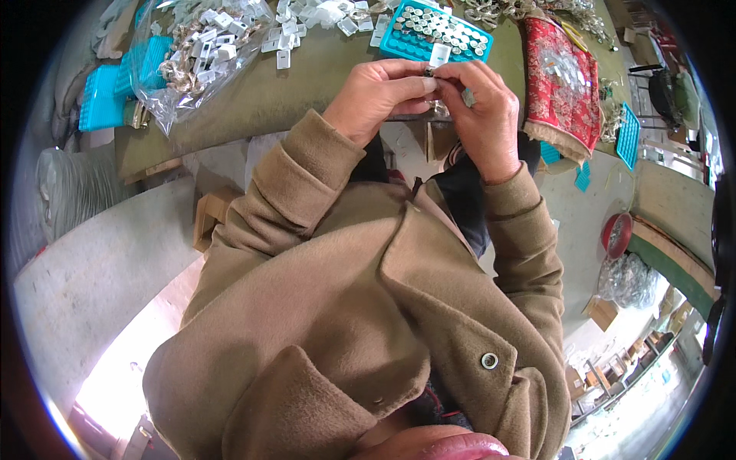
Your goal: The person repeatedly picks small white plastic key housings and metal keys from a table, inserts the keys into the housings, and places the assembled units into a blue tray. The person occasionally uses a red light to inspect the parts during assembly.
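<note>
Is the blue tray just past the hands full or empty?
Partly full: round silvery pieces fill much of the blue tray, but bare blue shows along its near edge.

Overall exposure bright, light diffuse. Strongest glare at 8 o'clock, a blown-out white patch; second glare at 4 o'clock on the floor (640, 410). Bench (314, 96) at 11–12 o'clock evenly lit; sharp highlights on plastic bag (165, 107) at 10. Soft shadows in folds of coat (307, 272); dark trousers (462, 201) at 1 o'clock lose detail. Left hand (376, 96) and right hand (486, 107) reasonably sharp, no obvious motion blur; small item (429, 71) at fingertips too small to resolve. Fisheye bends straight edges; black rim, blue-violet fringe at 8.
</note>
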Demonstrator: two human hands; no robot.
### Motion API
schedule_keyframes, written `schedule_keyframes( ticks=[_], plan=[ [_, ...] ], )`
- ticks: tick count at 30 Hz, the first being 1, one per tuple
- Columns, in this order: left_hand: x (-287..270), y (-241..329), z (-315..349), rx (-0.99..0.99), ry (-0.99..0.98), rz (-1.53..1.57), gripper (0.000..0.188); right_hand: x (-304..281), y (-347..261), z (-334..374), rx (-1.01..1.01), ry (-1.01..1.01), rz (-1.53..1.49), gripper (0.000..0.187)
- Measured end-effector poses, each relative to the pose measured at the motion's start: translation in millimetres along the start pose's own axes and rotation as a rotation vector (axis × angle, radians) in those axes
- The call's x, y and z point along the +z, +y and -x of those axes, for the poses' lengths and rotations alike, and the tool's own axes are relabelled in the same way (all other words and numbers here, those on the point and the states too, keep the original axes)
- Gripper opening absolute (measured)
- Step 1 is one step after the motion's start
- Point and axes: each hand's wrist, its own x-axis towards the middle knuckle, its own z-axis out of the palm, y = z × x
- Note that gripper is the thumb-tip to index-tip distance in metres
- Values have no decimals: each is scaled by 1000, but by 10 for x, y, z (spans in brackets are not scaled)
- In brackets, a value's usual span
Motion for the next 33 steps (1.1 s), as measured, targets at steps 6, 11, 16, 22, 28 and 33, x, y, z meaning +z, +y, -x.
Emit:
schedule_keyframes(
  ticks=[6, 11, 16, 22, 28, 33],
  plan=[
    [9, -28, -50, -54, 57, 123, 23, -2, 90, 40, 329, 83, -449, 12],
    [-27, 21, -65, -71, 52, 23, 22, 9, 393, -215, -40, 152, 207, 15],
    [-28, 0, -66, -77, 76, 56, 22, 109, 452, -174, -88, 126, 419, 10],
    [-39, -18, -84, -38, 50, 138, 23, 128, 431, -182, -191, 129, 477, 14],
    [-17, 8, -29, -26, 23, 100, 23, 119, 191, -101, 27, 159, -140, 19],
    [76, 7, 43, 7, 32, 119, 23, 131, 27, -31, 14, 165, -211, 18]
  ],
)
